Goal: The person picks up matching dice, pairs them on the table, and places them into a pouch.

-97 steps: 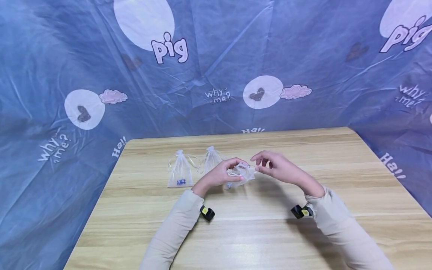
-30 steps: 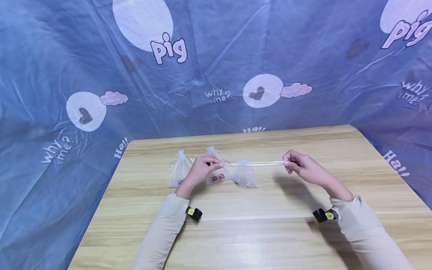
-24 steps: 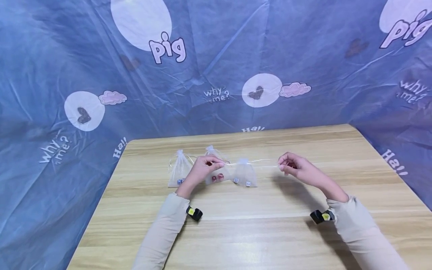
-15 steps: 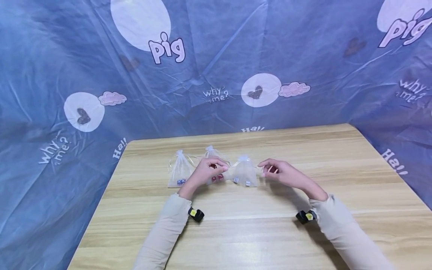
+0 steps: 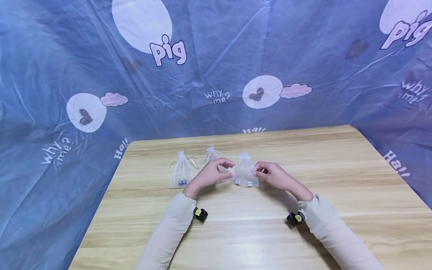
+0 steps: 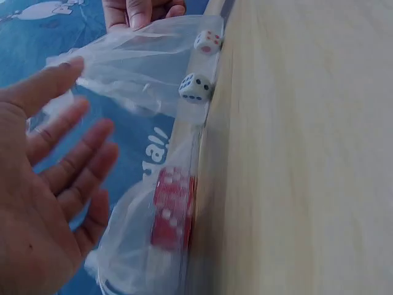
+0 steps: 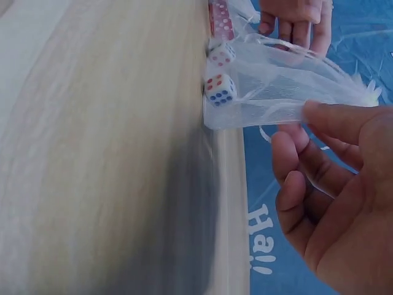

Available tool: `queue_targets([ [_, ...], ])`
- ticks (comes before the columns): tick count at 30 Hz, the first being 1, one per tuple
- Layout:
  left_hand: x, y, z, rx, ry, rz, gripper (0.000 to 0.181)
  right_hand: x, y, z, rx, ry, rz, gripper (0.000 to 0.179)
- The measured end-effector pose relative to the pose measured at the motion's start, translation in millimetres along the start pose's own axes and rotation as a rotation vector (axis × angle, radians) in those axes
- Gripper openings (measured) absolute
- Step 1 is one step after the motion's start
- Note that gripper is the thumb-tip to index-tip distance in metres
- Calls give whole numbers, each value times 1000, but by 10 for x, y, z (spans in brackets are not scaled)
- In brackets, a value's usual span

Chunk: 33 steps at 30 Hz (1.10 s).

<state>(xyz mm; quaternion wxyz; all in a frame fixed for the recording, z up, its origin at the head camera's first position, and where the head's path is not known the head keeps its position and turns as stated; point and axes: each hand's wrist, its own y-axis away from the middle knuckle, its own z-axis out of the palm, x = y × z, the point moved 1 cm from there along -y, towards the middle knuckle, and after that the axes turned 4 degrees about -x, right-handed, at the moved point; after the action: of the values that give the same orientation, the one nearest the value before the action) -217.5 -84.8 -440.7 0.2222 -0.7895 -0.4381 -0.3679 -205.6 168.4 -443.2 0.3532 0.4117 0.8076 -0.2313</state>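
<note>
A sheer white drawstring bag [image 5: 245, 168] lies between the two hands, holding white dice [image 6: 195, 88] at its bottom end. My right hand [image 5: 275, 175] pinches its right side edge between thumb and forefinger. On the other side my left hand [image 5: 212, 173] holds nothing; its fingers are extended and parted, close to the bag. Partly behind that hand is a second sheer bag [image 5: 211, 155] with red dice [image 6: 173, 209] in it. A third bag [image 5: 181, 168], with blue dice [image 5: 182, 182], lies farthest left.
The wooden table [image 5: 236, 232] carries the three bags in a row toward its far side. A blue printed cloth [image 5: 209, 67] hangs behind the table and at its sides. Ribbon ends [image 5: 195, 161] spread between the left and middle bags.
The hands pulled the right bag's drawstring out sideways, then let it go. My right hand came left to the bag's edge and pinches it. The left hand's fingers have parted.
</note>
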Motion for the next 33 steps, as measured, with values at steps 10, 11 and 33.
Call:
queue_targets([
  [10, 152, -278, 191, 31, -38, -56, 34, 72, 40, -56, 11, -48, 26, 5],
  [11, 163, -302, 201, 38, -15, -62, 32, 77, 40, -71, 16, -57, 39, 5],
  [33, 180, -558, 260, 51, -352, -177, 51, 395, -228, -240, 14, -127, 140, 20],
])
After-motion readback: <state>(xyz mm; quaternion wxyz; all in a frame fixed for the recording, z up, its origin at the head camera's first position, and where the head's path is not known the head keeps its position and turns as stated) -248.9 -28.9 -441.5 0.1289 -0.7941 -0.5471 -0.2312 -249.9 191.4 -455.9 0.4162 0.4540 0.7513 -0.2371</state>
